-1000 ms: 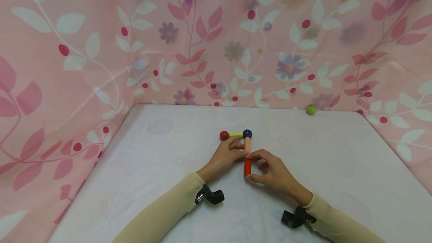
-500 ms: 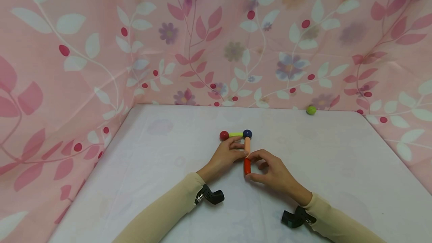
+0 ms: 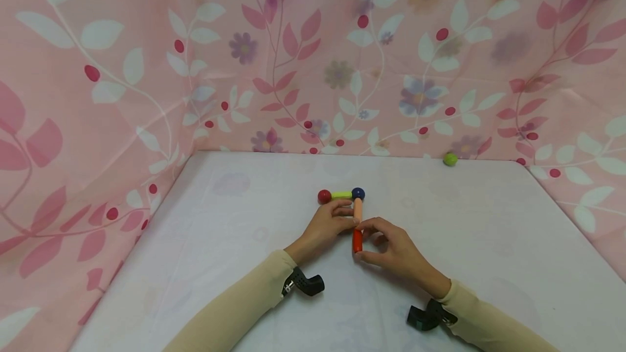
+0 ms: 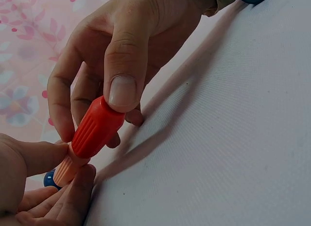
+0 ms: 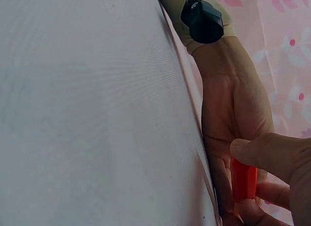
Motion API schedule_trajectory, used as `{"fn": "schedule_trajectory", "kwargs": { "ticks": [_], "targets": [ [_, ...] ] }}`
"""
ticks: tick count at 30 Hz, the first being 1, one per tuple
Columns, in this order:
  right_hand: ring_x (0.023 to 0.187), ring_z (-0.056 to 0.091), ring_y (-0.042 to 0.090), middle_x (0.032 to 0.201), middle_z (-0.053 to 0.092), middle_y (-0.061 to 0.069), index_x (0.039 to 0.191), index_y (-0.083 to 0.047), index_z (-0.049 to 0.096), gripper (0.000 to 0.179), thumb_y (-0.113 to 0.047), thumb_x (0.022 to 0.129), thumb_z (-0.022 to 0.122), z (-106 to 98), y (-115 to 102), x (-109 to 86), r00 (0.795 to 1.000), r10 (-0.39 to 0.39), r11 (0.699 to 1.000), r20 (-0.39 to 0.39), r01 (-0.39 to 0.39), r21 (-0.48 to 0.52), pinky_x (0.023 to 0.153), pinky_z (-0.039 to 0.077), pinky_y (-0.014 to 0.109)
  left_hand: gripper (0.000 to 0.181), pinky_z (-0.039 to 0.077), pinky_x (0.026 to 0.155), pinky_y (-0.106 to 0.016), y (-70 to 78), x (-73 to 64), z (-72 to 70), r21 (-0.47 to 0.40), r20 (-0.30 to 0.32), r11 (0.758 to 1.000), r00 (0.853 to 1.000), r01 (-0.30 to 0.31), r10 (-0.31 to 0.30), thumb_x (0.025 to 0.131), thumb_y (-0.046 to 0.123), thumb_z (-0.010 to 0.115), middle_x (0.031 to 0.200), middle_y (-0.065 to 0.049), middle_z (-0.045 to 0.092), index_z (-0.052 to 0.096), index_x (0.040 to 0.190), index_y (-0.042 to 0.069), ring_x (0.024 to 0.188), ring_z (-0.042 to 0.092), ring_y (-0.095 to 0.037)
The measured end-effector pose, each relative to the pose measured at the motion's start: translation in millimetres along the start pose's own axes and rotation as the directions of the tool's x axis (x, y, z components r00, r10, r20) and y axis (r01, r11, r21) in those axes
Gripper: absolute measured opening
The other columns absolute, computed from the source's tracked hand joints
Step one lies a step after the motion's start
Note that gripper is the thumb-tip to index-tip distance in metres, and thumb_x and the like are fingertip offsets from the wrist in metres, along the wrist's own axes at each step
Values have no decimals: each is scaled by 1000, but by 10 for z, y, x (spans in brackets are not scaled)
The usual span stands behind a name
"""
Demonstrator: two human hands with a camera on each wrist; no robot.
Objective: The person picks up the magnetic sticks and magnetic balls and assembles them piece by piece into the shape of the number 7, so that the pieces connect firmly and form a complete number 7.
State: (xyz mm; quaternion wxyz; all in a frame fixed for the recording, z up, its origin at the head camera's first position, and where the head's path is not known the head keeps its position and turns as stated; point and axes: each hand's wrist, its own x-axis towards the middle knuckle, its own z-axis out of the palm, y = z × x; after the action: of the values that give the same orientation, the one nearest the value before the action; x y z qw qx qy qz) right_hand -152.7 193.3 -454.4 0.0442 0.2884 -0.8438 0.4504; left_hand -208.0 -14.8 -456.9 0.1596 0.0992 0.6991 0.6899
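Observation:
My left hand [image 3: 320,232] pinches a peach ribbed rod [image 3: 358,209] near its lower end. A dark blue ball [image 3: 358,193] sits at that rod's far end. From the ball a yellow-green rod [image 3: 342,195] runs left to a red ball [image 3: 324,196], making a corner. My right hand [image 3: 398,251] holds a red ribbed rod [image 3: 358,241] lengthwise, thumb on its near end and index finger by its far end. In the left wrist view the red rod [image 4: 98,129] lines up end to end with the peach rod [image 4: 69,169]. Fingers partly hide the joint.
A small green ball [image 3: 450,159] lies at the back edge of the white-covered table [image 3: 235,265], right of centre. Pink floral cloth [image 3: 313,58] hangs behind and along the sides. Each wrist carries a black camera.

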Motion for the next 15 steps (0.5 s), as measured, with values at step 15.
{"fn": "schedule_trajectory", "kwargs": {
  "ticks": [15],
  "targets": [
    [95,66,21,108,70,-5,125,-10,66,48,-13,84,90,16,7,-5,1000,-20,1000,-10,20,-7,79,60,42,40,57,92,-35,14,-8,-40,-80,47,996,999,31,-27,99,2,69,119,-10,71,61,138,1,106,69,-23]
  ]
}}
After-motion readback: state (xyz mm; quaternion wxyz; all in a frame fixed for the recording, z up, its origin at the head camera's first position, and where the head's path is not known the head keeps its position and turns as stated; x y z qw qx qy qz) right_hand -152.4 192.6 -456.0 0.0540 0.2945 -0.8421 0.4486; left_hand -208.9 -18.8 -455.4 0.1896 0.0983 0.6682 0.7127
